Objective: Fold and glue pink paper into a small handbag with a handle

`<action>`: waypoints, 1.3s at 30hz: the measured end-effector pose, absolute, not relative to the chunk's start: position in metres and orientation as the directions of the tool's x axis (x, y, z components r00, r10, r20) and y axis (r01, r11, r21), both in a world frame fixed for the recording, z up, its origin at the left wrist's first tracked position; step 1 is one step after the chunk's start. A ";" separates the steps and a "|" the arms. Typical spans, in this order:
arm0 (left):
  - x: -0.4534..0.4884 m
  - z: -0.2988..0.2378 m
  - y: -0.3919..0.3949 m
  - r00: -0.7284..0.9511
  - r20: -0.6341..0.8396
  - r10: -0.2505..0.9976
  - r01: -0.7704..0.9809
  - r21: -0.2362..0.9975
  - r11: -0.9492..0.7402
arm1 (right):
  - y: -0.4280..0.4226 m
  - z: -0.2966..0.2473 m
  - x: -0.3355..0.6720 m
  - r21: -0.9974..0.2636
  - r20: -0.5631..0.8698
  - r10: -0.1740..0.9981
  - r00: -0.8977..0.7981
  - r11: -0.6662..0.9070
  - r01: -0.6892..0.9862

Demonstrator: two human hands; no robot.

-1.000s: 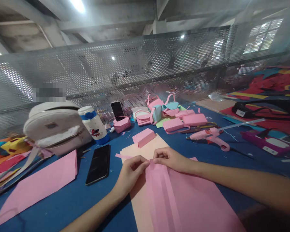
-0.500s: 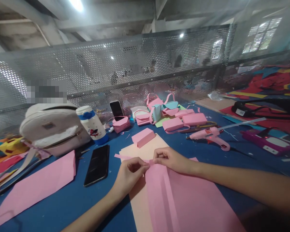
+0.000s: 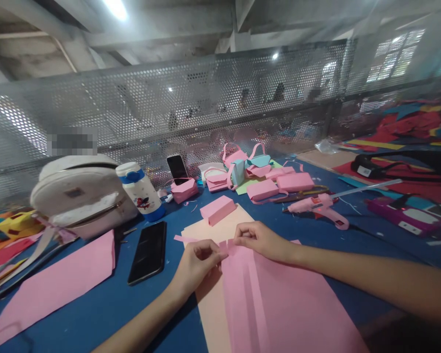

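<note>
Pink paper [image 3: 297, 304] lies over pale card [image 3: 211, 314], folded lengthwise along its left side; judged light, limp and easily creased or torn, best taken in a gentle pinch close to the edge. Left hand [image 3: 198, 264]: thumb and forefinger closed on the paper's far left corner; right hand [image 3: 260, 241]: thumb and forefinger nearly together on the far edge just beside, other fingers curled; paper runs from both fingertips toward the wearer.
</note>
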State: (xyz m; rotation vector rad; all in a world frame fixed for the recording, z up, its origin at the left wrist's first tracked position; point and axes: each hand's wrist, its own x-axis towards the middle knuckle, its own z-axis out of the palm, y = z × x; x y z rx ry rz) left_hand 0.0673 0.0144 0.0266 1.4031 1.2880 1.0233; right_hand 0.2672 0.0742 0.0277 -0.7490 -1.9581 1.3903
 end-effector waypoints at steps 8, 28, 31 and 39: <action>0.067 0.031 0.017 0.142 -0.096 0.985 0.195 0.978 0.067 | 0.074 0.027 0.267 -0.951 0.178 0.746 -0.642 0.297 0.081; 0.066 0.034 0.017 0.249 -0.141 0.958 0.183 0.978 0.097 | 0.079 0.028 0.271 -0.919 0.231 0.737 -0.635 0.380 0.107; 0.067 0.035 0.016 0.241 -0.129 0.962 0.167 0.982 0.089 | 0.082 0.027 0.271 -0.916 0.244 0.738 -0.629 0.388 0.101; 0.066 0.033 0.017 0.270 -0.161 0.949 0.180 0.977 0.114 | 0.083 0.030 0.271 -0.913 0.267 0.734 -0.624 0.401 0.081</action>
